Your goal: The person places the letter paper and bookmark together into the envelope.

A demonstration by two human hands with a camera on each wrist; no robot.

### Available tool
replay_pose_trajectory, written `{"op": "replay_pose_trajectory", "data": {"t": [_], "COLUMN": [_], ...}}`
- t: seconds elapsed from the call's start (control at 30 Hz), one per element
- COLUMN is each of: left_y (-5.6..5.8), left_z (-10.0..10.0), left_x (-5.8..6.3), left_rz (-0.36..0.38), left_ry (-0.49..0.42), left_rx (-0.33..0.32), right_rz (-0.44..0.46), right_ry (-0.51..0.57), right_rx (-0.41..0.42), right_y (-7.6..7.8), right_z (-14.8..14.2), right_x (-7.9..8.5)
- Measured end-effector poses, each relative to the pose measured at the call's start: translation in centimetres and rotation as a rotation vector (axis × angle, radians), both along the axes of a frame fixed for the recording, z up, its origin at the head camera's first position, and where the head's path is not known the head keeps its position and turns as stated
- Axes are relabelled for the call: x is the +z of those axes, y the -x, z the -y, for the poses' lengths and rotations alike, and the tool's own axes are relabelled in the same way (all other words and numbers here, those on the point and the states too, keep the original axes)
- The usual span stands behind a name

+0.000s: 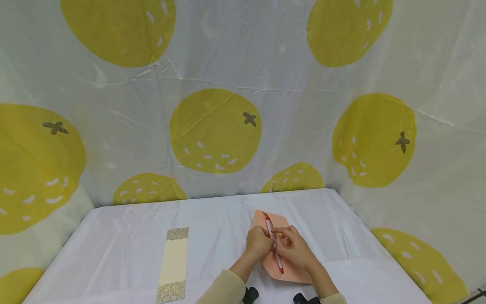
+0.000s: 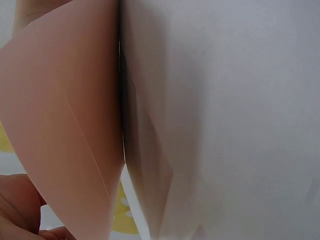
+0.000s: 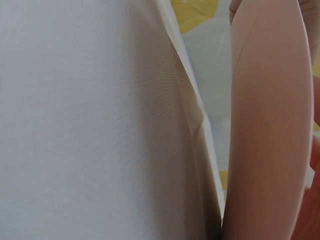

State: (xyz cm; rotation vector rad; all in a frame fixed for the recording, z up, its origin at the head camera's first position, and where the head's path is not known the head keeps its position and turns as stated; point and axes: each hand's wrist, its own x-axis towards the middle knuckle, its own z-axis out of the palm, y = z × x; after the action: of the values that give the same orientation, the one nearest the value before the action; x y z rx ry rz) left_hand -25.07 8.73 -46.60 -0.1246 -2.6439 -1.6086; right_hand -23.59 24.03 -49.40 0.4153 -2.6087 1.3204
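A salmon-pink envelope [image 1: 290, 275] stands tilted between both hands, low on the right of the head view. Along its middle runs a narrow white strip [image 1: 270, 226] with red ends. My left hand [image 1: 259, 241], fingers curled, grips the envelope beside the strip. From the other side my right hand [image 1: 295, 249] pinches it, index finger reaching over the strip. The fingertips meet near the strip's middle and hide part of it. Close up, the left wrist view is partly filled by the pink paper [image 2: 60, 110]; the right wrist view shows a bent pink panel [image 3: 270, 120].
A cream paper band [image 1: 174, 261] with lacy patterned ends lies on the white-covered table [image 1: 125, 253], left of the hands. Behind and at the sides hangs a pale curtain [image 1: 288, 126] with large yellow fruit prints. Dark wrist devices [image 1: 250, 294] show at the bottom edge.
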Motion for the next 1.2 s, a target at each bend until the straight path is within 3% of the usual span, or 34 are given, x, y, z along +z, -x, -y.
{"op": "replay_pose_trajectory", "data": {"t": [0.4, 0.77, 0.9, 1.2], "left_y": [-0.3, -1.0, -1.2, -1.4], "left_z": [0.3, 0.5, 0.8, 2.4], "left_x": [0.0, 1.2, 1.7, 2.5], "left_rz": [-0.049, -0.069, -0.044, 0.077], "left_ry": [0.026, 0.032, 0.015, -0.158], "left_rx": [-0.013, -0.021, -0.023, -0.092], "right_rz": [0.018, -0.035, -0.032, -0.011], "right_ry": [-0.009, 0.006, 0.008, -0.009], "right_rx": [0.002, -0.006, -0.013, -0.002], "right_y": [-0.1, -0.2, -0.2, -0.1], "right_z": [0.3, 0.3, 0.3, 0.0], "right_x": [-0.1, -0.1, 0.1, -0.1]}}
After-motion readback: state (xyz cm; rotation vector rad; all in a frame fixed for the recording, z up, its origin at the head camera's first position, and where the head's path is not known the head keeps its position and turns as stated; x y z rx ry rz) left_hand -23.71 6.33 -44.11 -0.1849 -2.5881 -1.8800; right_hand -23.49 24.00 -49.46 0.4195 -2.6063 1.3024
